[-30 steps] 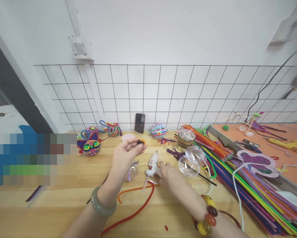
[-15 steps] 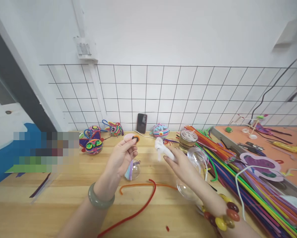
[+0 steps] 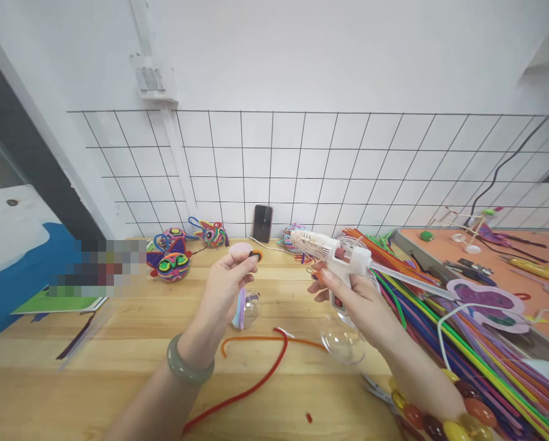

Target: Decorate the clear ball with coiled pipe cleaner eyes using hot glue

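Note:
My left hand [image 3: 226, 286] is raised over the wooden table [image 3: 118, 361] and pinches a small black and orange coiled piece [image 3: 254, 255] between thumb and fingertips. My right hand [image 3: 354, 297] grips a white hot glue gun [image 3: 333, 256] by its handle, lifted off the table, with its nozzle pointing left toward the coiled piece. A gap remains between nozzle and piece. A white cord [image 3: 442, 343] trails from the gun to the right. Red [image 3: 251, 386] and orange [image 3: 265, 340] pipe cleaners lie on the table below my hands.
Clear plastic half-spheres [image 3: 343, 340] lie under my right hand, another [image 3: 246, 309] by my left. A thick pile of coloured pipe cleaners [image 3: 462, 343] fills the right side. Finished colourful pipe-cleaner figures [image 3: 173, 263], a phone [image 3: 262, 223] and a wire grid [image 3: 347, 165] stand at the back.
My right hand picked the glue gun up from the table, turned it and raised it level, nozzle toward my left hand. My left hand stayed raised with the coiled piece.

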Tool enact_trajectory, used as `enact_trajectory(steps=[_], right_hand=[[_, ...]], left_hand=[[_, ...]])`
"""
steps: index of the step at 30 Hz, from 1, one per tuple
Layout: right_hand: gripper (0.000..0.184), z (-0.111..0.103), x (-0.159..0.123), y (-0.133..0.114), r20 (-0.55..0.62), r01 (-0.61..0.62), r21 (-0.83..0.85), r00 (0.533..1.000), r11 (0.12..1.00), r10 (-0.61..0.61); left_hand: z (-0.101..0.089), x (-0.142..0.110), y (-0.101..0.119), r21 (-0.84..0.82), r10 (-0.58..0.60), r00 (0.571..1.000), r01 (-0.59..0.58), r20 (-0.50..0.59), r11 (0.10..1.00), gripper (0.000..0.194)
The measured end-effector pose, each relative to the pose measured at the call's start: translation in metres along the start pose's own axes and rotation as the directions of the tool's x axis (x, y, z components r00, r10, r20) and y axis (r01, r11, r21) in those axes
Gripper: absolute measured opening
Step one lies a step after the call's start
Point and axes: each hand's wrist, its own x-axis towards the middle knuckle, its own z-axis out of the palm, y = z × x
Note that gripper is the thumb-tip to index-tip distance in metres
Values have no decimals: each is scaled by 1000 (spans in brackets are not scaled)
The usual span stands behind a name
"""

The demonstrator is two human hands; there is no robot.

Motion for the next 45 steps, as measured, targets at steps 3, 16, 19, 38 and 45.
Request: enact_trajectory(steps=[3,16,19,38,45], right_hand=[[29,-2,-9,-9,98,107,-27,990,994,-104],[46,5,-24,-13,198,177,-297,973,938,-120],[45,5,-24,-14,196,192,-304,971,933,-136],[46,7,-22,-14,207,201,-328,969,923,-138],[45,8,-24,-14,212,235,-337,962,912,-169]], left_hand=[[1,0,0,193,178,984,-172,-19,966,19],[2,-7,-4,644,502,865,-396,22,655,16],[1,-8,-3,685,572,818,-452,62,572,11],[-1,-8,-6,607,652,737,-605,180,515,11],[0,-9,-5,596,656,736,-605,166,528,12]])
